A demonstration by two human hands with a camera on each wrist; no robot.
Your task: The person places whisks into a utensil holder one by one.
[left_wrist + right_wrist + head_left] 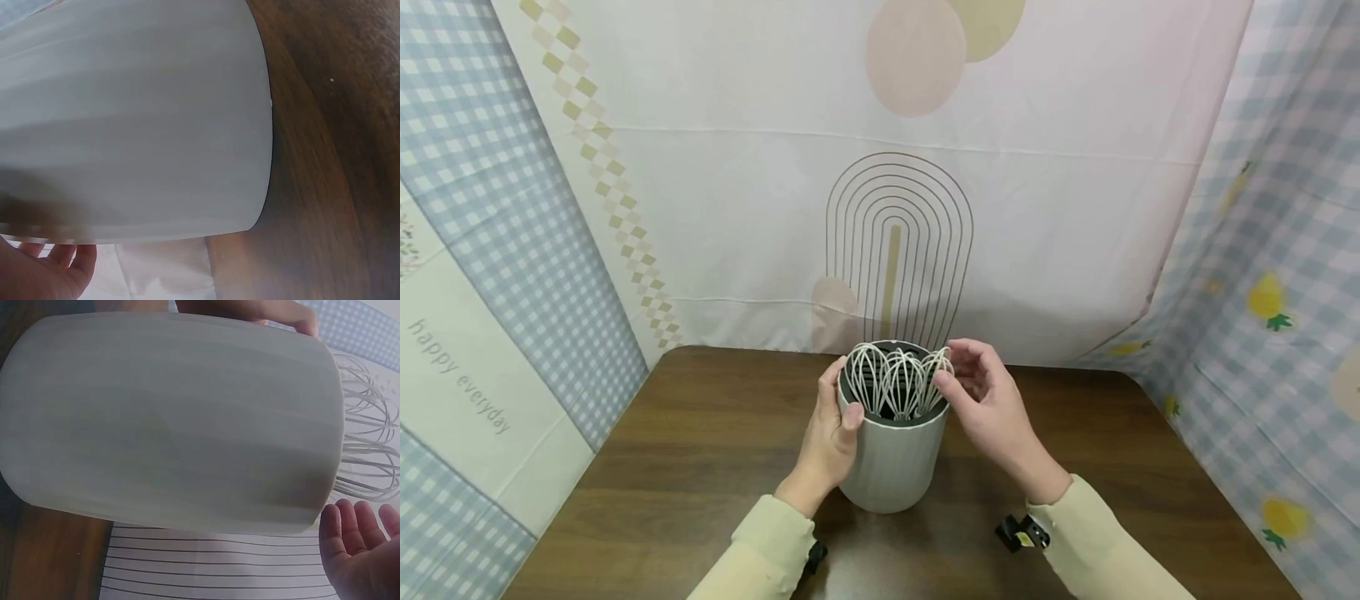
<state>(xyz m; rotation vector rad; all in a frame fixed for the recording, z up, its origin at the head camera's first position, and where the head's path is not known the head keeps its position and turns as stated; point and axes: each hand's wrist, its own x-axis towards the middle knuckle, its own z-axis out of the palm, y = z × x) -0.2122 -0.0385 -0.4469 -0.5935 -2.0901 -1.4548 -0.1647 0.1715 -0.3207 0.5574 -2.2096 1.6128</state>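
A pale grey, ribbed utensil holder [891,467] with a dark slotted insert stands upright on the table. Three wire whisks [901,379] sit in it, loops up; their handles are hidden inside. My left hand [831,433] grips the holder's left side near the rim, thumb in front and fingers behind. At the right whisk [934,375] is my right hand [992,404], with thumb and fingers spread around its wire loops. In the right wrist view the fingers [353,534] lie loosely extended beside the rim, close to the wires. The holder's wall [144,125] fills most of the left wrist view.
The brown wooden table [700,450] has its back edge against a patterned white cloth [737,217]. Blue checked cloths hang at the left [512,217] and right. A small black wrist device [1022,533] is strapped at the right sleeve.
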